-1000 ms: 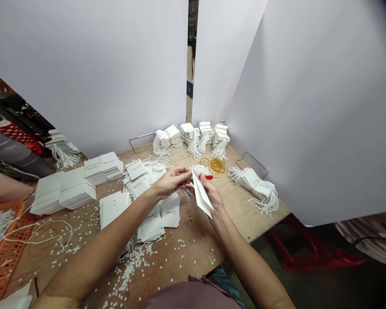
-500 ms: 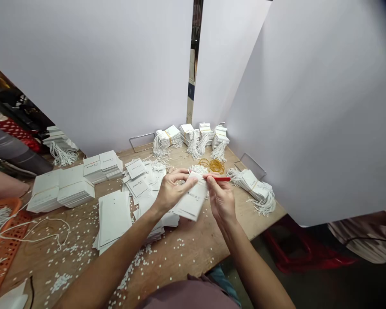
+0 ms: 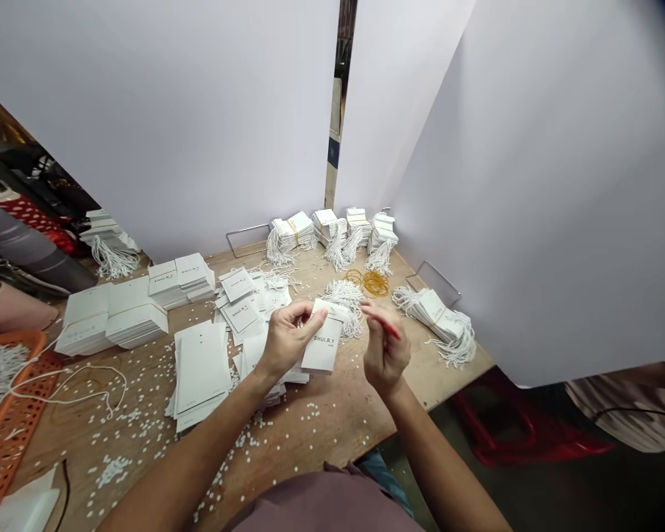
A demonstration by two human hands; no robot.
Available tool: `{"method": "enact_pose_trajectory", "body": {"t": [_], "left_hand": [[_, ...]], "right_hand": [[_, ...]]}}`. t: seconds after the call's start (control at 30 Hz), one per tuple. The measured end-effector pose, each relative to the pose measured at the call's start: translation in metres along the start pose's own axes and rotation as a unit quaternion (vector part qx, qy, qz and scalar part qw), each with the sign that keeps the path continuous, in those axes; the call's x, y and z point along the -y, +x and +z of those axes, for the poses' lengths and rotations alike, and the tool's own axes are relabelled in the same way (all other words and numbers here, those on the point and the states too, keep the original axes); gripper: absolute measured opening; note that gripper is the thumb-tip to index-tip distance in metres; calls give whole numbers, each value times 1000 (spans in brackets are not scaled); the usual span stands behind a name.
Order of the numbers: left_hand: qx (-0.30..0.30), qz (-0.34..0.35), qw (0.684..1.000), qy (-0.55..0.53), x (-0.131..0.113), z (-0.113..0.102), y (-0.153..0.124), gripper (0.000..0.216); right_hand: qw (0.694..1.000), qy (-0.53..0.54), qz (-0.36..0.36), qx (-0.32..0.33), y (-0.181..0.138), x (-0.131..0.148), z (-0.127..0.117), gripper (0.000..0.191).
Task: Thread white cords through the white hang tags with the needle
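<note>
Hang tag [image 3: 322,345] pinched in left hand [image 3: 281,346]; red-handled tool [image 3: 391,329] gripped in closed right hand [image 3: 385,355]. Strung bundles [image 3: 332,233] banded at rear; unstrung stacks [image 3: 116,318] at left.

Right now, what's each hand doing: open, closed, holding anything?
Left hand: closed, pinching a white tag near its top.
Right hand: closed on a thin red tool.

1 camera, worn on the person's head, looks forward and steeply down across the wooden table [image 3: 338,421]. It sits close above the left hand [image 3: 285,346] and right hand [image 3: 386,353], which are mid-frame, with white partition boards [image 3: 171,133] closing the far side.
</note>
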State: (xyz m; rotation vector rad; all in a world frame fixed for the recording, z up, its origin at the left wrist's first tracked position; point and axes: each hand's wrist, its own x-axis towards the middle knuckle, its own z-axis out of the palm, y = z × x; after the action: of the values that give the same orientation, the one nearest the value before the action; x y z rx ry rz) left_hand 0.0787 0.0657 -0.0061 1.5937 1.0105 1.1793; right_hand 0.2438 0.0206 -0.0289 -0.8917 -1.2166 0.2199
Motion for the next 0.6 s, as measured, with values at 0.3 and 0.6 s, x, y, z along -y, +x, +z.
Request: {"method": "enact_pose_trajectory", "body": {"t": [0.3, 0.6], "left_hand": [[-4, 2, 1000, -18, 0, -5, -5, 23], [14, -21, 999, -34, 6, -1, -8, 19]], "right_hand": [[975, -18, 197, 100, -5, -6, 4, 33], [978, 25, 175, 110, -4, -5, 17, 10]]}}
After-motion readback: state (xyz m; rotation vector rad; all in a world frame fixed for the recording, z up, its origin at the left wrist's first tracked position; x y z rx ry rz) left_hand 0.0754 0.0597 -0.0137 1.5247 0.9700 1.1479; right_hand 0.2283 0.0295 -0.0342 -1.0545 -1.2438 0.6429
